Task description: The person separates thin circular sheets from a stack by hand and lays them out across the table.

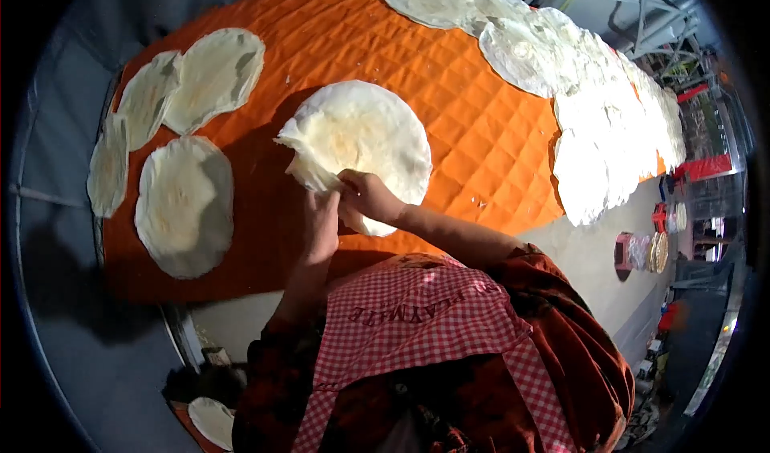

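Note:
A stack of round, thin white sheets of flatbread (377, 136) lies at the middle of the orange quilted cloth (473, 124). The top sheet's near left edge is lifted and folded. My left hand (322, 219) grips this edge from below, fingers closed on it. Beside it, my right hand (370, 196) pinches the same edge over the near part of the stack. The two hands are close together; their fingertips are partly hidden by the sheet and each other.
Single sheets (186, 206) lie spread at the cloth's left. Many overlapping sheets (593, 124) cover its right and far right edge. Metal frames (642, 12) stand at the top right. Red stools (622, 252) and other goods are on the floor at right. Another sheet (212, 421) shows at the lower left.

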